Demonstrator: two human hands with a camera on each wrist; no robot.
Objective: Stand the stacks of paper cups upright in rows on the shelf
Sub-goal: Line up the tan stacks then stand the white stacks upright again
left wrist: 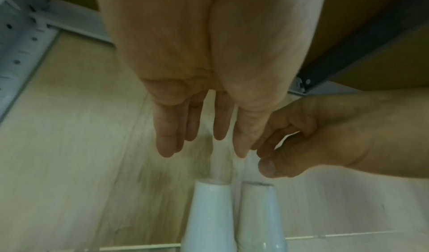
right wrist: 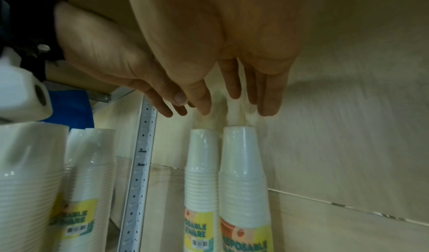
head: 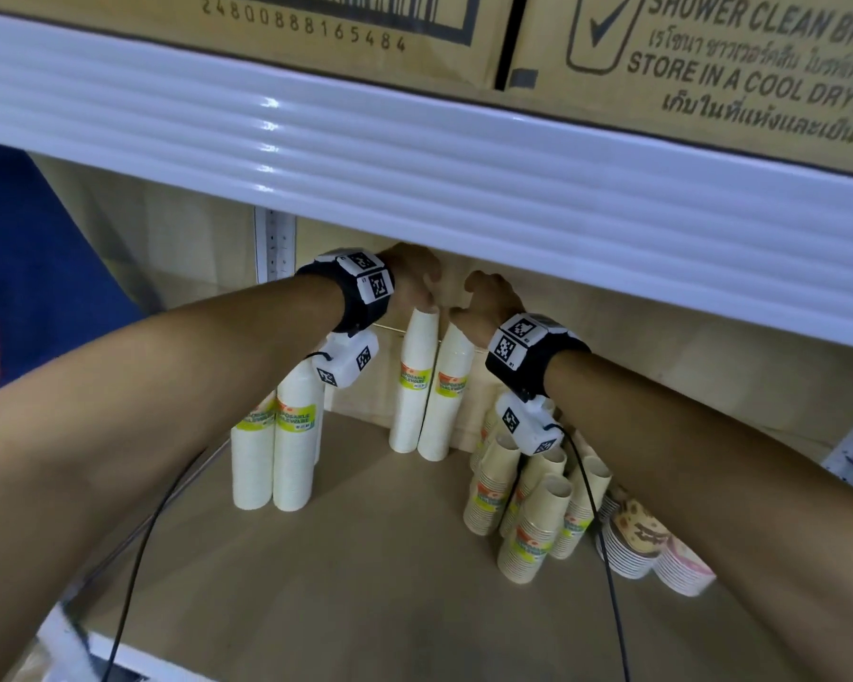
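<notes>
Two tall white paper cup stacks (head: 414,381) (head: 446,396) in clear wrap with yellow labels stand upright side by side against the shelf's back wall. My left hand (head: 417,287) hovers just over the left one's top (left wrist: 209,210), fingers straight and pointing down, holding nothing. My right hand (head: 488,302) hangs over the right stack (right wrist: 241,164), fingers (right wrist: 271,90) loosely extended and empty. In the wrist views a small gap shows between fingertips and the stack tops. Two more white stacks (head: 252,460) (head: 294,450) stand upright at the front left.
Several brown cup stacks (head: 538,509) stand clustered at the right, with patterned cups (head: 636,539) lying beside them. The wooden shelf board (head: 365,558) is bare in the middle. A white shelf edge (head: 414,155) with cardboard boxes (head: 710,66) hangs low overhead. A perforated metal upright (right wrist: 139,164) runs down the back left.
</notes>
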